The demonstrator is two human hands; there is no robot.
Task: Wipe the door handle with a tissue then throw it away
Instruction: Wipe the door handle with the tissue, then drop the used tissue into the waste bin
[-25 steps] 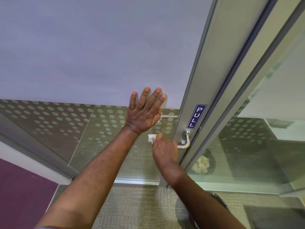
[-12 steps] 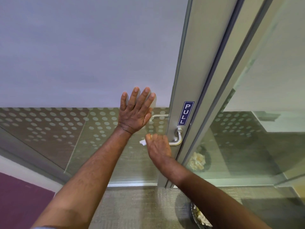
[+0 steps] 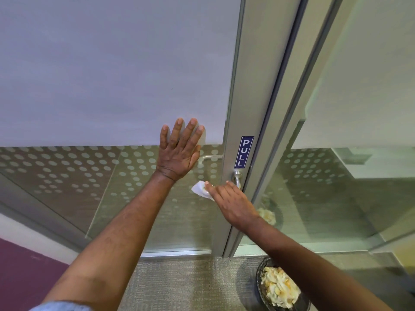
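Note:
A silver lever door handle [image 3: 237,178] sticks out of the metal door frame under a blue PULL sticker [image 3: 243,151]. My right hand [image 3: 231,202] is wrapped over the handle's lever with a white tissue [image 3: 199,188] pressed against it; the tissue pokes out past my fingertips to the left. Most of the lever is hidden under that hand. My left hand [image 3: 180,151] lies flat on the frosted glass door, fingers spread, holding nothing.
A dark waste bin [image 3: 280,286] full of crumpled paper stands on the carpet at the lower right, below my right forearm. Its reflection shows in the glass panel [image 3: 336,187] right of the frame. A second handle [image 3: 211,157] is visible behind the glass.
My right hand with the tissue has slid left along the lever, so more tissue shows. My left hand stays flat on the glass. The view has shifted and the bin shows more.

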